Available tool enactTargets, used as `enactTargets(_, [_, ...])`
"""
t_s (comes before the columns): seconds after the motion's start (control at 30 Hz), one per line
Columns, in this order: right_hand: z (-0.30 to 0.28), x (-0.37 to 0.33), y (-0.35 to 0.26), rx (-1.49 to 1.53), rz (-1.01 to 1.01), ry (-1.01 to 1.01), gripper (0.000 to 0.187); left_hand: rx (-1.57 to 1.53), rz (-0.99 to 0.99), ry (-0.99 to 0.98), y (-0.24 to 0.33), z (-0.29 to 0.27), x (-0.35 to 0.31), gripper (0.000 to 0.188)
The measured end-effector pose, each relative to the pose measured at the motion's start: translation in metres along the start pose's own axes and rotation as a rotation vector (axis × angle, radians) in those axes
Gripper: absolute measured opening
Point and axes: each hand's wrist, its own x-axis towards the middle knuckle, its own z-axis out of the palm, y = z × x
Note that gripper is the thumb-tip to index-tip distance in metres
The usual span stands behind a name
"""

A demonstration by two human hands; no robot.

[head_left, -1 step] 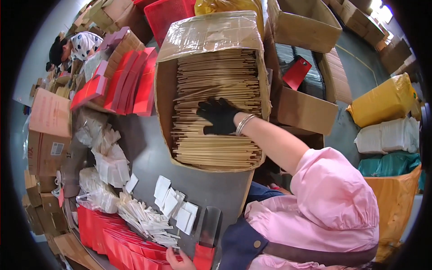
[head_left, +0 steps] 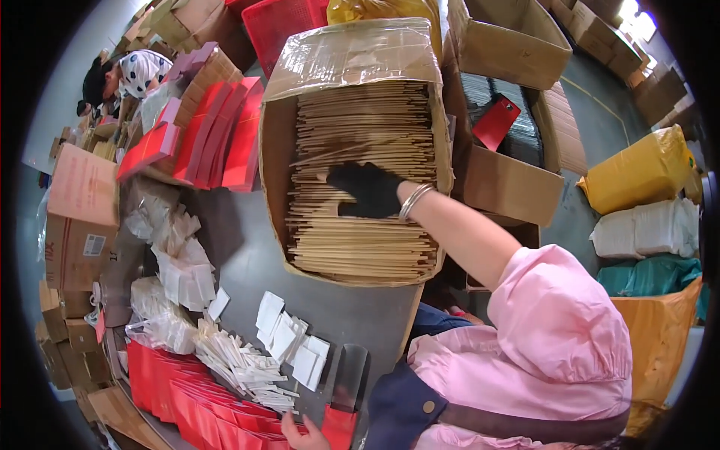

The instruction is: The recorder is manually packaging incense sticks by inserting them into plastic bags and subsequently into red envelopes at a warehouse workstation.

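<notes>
My right hand (head_left: 366,190), in a black glove with bare fingertips, lies on the thin wooden sticks (head_left: 364,251) that fill an upright-flapped cardboard box (head_left: 352,56). Its thumb stands apart from the fingers, and I see no stick gripped in it. At the lower edge, my left hand (head_left: 306,435) is bare and partly cut off, with thumb and finger apart. It is between a fanned row of red paper sleeves (head_left: 191,401) and a clear plastic sleeve with a red lower end (head_left: 341,424). Beyond it are narrow white strips (head_left: 244,364) and small white packets (head_left: 281,337).
Stacks of red packaging (head_left: 214,135) stand left of the stick box. To its right, an open carton (head_left: 506,184) holds dark, plastic-wrapped pieces with a red card (head_left: 496,122) on top. Plastic bags (head_left: 184,277) lie at left. A person (head_left: 142,71) bends over at far left.
The fingers of my right hand have drawn closer together on the sticks. My left hand has shifted slightly to the right.
</notes>
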Motion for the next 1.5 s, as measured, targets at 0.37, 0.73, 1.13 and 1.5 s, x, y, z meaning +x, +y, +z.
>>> enactTargets(0.37, [-0.074,-0.040,-0.005,0.222,0.058,0.440,0.037,0.683,1.138,0.393,-0.053,0.034,-0.014,0.028])
enactTargets(0.73, [-0.050,0.008,0.003,-0.042,0.235,0.282,0.054,-0.166,-0.319,-0.068,0.008,0.020,-0.032,0.031])
enactTargets(1.13, [0.034,0.009,-0.040,-0.254,0.333,0.211,0.066,-0.142,-0.240,-0.088,0.016,0.022,-0.024,0.031])
enactTargets(1.5, [0.084,-0.025,-0.077,-0.214,0.228,0.326,0.081,-0.217,-0.214,-0.093,0.000,0.024,-0.005,0.031])
